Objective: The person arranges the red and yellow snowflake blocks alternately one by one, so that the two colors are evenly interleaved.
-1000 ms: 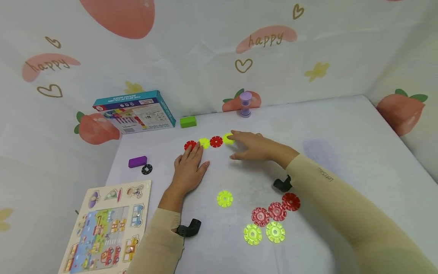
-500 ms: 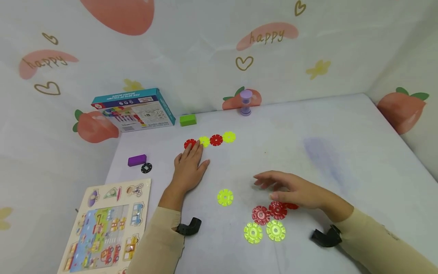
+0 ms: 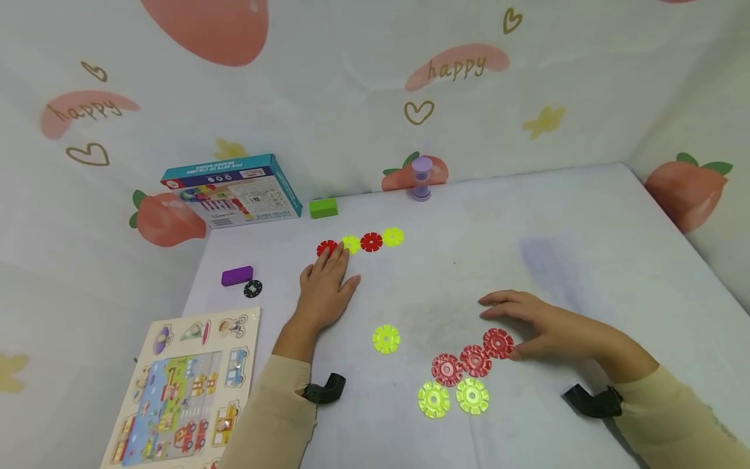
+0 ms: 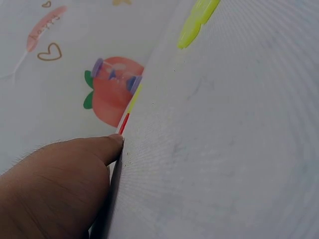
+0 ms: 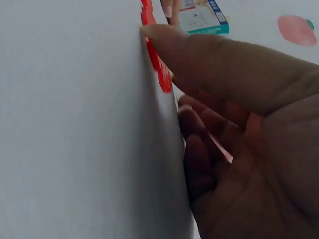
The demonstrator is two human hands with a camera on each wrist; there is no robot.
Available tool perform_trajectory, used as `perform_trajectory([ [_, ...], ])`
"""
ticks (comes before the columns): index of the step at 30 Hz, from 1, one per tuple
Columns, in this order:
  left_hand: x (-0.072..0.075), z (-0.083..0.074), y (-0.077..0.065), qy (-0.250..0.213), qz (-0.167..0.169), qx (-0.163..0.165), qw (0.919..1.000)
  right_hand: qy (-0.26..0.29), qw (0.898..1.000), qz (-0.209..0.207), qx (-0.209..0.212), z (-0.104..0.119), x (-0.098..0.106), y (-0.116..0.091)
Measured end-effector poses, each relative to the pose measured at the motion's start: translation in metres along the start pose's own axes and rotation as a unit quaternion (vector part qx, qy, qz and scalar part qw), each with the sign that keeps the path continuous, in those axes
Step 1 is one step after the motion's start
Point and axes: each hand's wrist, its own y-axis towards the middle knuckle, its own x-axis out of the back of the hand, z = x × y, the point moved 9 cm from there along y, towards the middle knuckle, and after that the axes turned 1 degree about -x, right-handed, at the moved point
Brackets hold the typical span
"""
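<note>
In the head view my left hand [image 3: 324, 293] lies on the table, its straight fingers resting on the left end of a row of notched plastic discs. There they partly cover a red disc [image 3: 326, 247] and touch a yellow-green disc [image 3: 351, 244]. Another red disc [image 3: 371, 241] and a yellow-green one [image 3: 393, 236] continue that row. My right hand [image 3: 556, 329] holds nothing; its fingers are spread, with the thumb tip at the right edge of a loose red disc [image 3: 498, 343]. In the right wrist view the thumb [image 5: 174, 42] overlaps red discs.
Two more red discs [image 3: 447, 369] and two yellow-green discs [image 3: 472, 396] lie nearby, with a single yellow-green disc [image 3: 386, 339] left of them. Around the edges are a puzzle board [image 3: 181, 391], purple block [image 3: 237, 276], black chip [image 3: 252, 288], box [image 3: 234, 195], green block [image 3: 323, 208] and hourglass [image 3: 421, 178].
My right hand has left the far row's right-hand yellow-green disc and come back, nearer and to the right, beside the loose red discs. The left hand has stayed in place.
</note>
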Motion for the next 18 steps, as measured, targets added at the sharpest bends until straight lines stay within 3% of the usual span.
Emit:
perform_trajectory([
  [4, -0.001, 0.0, 0.0, -0.001, -0.004, -0.004, 1.0, -0.013, 1.0, -0.009, -0.017, 0.006, 0.0, 0.003],
  [8, -0.002, 0.001, 0.002, -0.001, -0.001, -0.004, 1.0, 0.055, 0.996, -0.037, -0.057, 0.002, 0.004, 0.005],
  [12, -0.003, 0.002, 0.001, 0.0, 0.004, 0.002, 1.0, 0.126, 0.984, -0.084, -0.091, -0.009, 0.014, 0.009],
  [18, -0.002, 0.001, 0.0, -0.006, 0.001, 0.0, 1.0, 0.151, 0.966, -0.153, -0.145, -0.028, 0.033, 0.023],
])
